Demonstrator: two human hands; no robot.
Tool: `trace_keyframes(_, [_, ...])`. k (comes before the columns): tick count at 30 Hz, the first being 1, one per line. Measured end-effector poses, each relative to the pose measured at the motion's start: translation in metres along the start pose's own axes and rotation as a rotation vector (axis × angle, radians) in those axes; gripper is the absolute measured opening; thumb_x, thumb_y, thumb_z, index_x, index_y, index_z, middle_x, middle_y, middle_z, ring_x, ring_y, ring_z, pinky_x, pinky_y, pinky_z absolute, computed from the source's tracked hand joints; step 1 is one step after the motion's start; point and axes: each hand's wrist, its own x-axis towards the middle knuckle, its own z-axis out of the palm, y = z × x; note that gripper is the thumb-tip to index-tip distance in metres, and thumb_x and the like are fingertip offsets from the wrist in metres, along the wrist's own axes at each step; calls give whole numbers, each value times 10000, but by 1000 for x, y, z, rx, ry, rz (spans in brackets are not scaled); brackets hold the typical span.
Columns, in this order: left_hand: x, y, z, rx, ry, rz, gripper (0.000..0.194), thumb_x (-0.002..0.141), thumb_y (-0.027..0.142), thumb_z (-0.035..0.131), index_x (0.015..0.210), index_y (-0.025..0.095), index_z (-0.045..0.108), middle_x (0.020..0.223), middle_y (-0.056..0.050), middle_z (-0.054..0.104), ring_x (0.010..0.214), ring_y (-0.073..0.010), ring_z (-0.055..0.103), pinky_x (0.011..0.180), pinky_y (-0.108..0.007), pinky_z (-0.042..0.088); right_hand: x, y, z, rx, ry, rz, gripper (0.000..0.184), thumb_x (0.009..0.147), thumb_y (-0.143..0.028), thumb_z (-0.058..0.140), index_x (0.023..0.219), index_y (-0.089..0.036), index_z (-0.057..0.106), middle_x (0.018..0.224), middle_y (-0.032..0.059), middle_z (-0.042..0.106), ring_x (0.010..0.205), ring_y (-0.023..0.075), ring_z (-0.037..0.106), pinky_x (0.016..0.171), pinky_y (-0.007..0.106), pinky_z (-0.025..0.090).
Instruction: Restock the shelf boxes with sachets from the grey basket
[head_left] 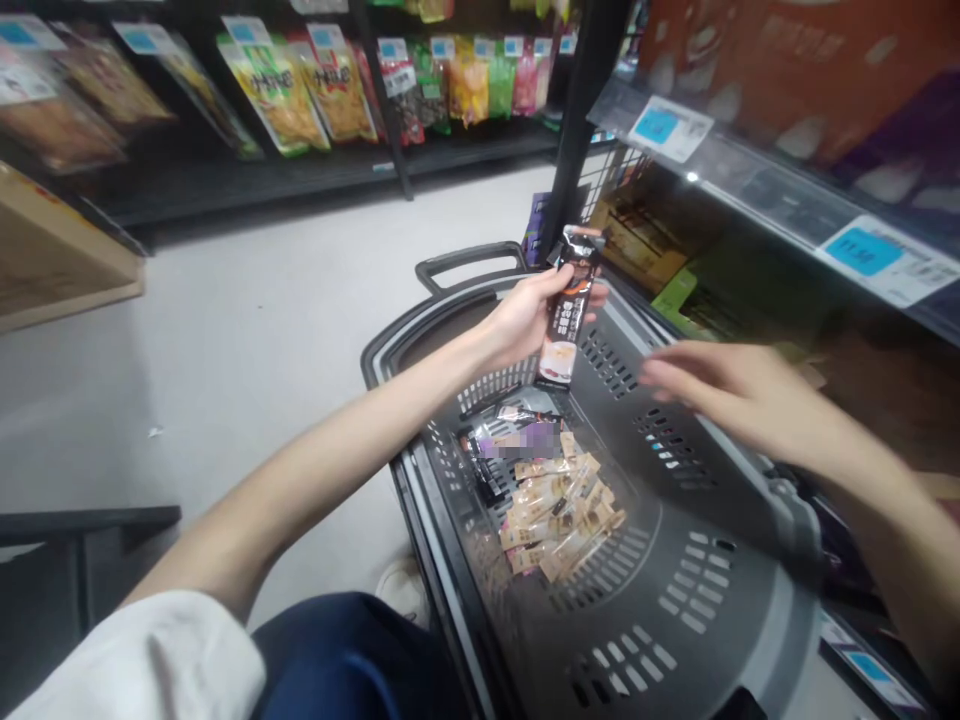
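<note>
Basket (731, 520) of dark grey plastic, its walls pierced with slots, holds a loose pile of tan sachets (559, 505) in clear wrapping, with a dark and purple package (521, 440) lying just beyond them, partly blurred. Above the far end of the basket, the left hand (525, 315) pinches a slim black packet (564, 325) between thumb and fingers, tilted, its printed front showing. The right hand (731, 385), motion-blurred, hovers over the basket's right rim, fingers loosely parted, gripping nothing visible.
</note>
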Motion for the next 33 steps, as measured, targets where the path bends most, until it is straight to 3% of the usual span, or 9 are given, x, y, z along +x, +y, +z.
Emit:
trace_keyframes(2, [-5,-5,4,-16,-6,0,285,1013,327,507,1108,111,667,1161,-122,756,1138,-200,687,1077,-364,492,28,-1,33,239,-215,102,357,942,-522,628,927,-201,784,853,106,774,668,169,700,570,300,518])
trace_keyframes(3, [-7,-7,7,-13,0,2,270,1009,325,523,1087,118,679,1171,-115,755,1147,-202,683,1076,-360,490,38,-1,49,393,-255,130,374,925,-545,642,919,-197,775,900,104,776,727,179,711,605,303,545])
trace_keyframes(5, [-12,-11,12,15,11,13,256,1002,339,554,1053,136,702,1172,-96,754,1141,-202,677,1051,-347,494,47,-1,73,644,-192,178,397,864,-576,715,865,-182,755,882,81,765,745,178,695,659,309,568])
trace_keyframes(7, [-15,-13,16,68,18,33,254,1000,349,572,1025,146,722,1148,-82,755,1085,-192,680,996,-323,501,43,1,84,767,-79,230,413,812,-581,775,811,-170,743,788,48,736,675,152,648,646,294,548])
trace_keyframes(9, [-16,-13,18,134,19,28,227,995,313,589,991,139,734,1087,-74,760,975,-161,681,924,-288,497,32,5,84,786,-14,283,415,797,-570,796,757,-161,740,692,25,695,597,122,582,590,268,494])
trace_keyframes(13, [-16,-13,17,221,26,-3,173,974,199,603,915,119,745,963,-59,763,830,-111,655,856,-244,482,20,12,75,735,-22,318,386,798,-539,803,717,-163,766,649,25,684,561,111,532,569,266,431])
trace_keyframes(20, [-15,-15,15,261,46,43,190,988,212,581,942,130,746,957,-49,770,841,-112,677,865,-241,492,22,17,76,960,-67,380,307,819,-520,799,871,-218,820,903,51,777,788,157,674,726,288,529])
trace_keyframes(24, [-15,-14,15,264,59,71,185,990,222,584,941,130,737,949,-43,768,815,-96,668,825,-222,493,21,19,77,1125,-70,461,237,811,-422,814,966,-244,822,1015,52,786,910,181,710,808,300,558])
trace_keyframes(33, [-18,-12,16,294,15,79,191,984,272,599,1008,139,732,1061,-65,769,916,-127,698,912,-273,529,20,18,76,1166,-104,460,195,945,-323,670,1042,-213,798,1183,73,766,1008,204,707,849,337,550])
